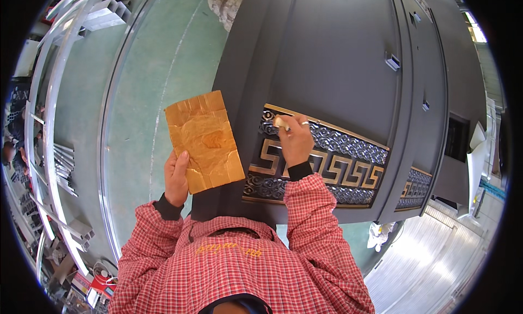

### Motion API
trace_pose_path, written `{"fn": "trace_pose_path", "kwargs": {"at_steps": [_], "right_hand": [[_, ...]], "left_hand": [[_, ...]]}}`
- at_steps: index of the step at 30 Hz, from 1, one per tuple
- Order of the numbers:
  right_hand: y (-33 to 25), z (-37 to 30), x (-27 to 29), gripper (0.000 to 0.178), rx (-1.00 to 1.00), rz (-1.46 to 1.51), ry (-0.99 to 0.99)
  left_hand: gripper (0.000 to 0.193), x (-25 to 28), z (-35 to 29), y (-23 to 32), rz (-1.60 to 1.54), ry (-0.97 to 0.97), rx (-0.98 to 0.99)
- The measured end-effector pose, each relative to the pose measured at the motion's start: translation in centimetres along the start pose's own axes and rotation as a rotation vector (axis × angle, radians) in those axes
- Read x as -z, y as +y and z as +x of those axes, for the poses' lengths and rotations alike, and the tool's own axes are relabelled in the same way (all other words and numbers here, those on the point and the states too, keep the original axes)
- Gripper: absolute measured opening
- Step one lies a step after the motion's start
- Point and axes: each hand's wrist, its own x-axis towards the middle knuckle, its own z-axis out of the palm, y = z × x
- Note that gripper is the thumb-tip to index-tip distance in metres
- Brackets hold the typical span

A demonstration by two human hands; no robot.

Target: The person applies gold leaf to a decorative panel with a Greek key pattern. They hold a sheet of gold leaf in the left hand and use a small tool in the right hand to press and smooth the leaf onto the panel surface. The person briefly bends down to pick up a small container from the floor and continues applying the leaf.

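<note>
My left hand grips the lower left edge of a creased brown cardboard piece, thumb on top. A darker, wet-looking smear lies on the cardboard. Between the fingertips of my right hand is a small pale wad, perhaps sponge or cloth. It is at the upper left end of a decorative panel with raised scrollwork, a gold-coloured key pattern and gold edge strips. My right hand hides part of that pattern. The panel is set into a large dark grey door-like slab.
Small metal fittings stick up from the slab. Another dark slab with a similar panel lies to the right. Metal racking with tubes and profiles runs along the left. A plastic-wrapped bundle rests on the green floor.
</note>
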Motion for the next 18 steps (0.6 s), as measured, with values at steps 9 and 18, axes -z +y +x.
{"fn": "trace_pose_path", "kwargs": {"at_steps": [9, 18], "right_hand": [[0.7, -1.4, 0.1, 0.019, -0.044, -0.057, 0.019], [-0.2, -2.6, -0.5, 0.020, 0.024, -0.055, -0.046]], "left_hand": [[0.035, 0.1, -0.3, -0.2, -0.005, -0.012, 0.000], [0.035, -0.4, -0.4, -0.2, -0.009, -0.019, 0.013]]}}
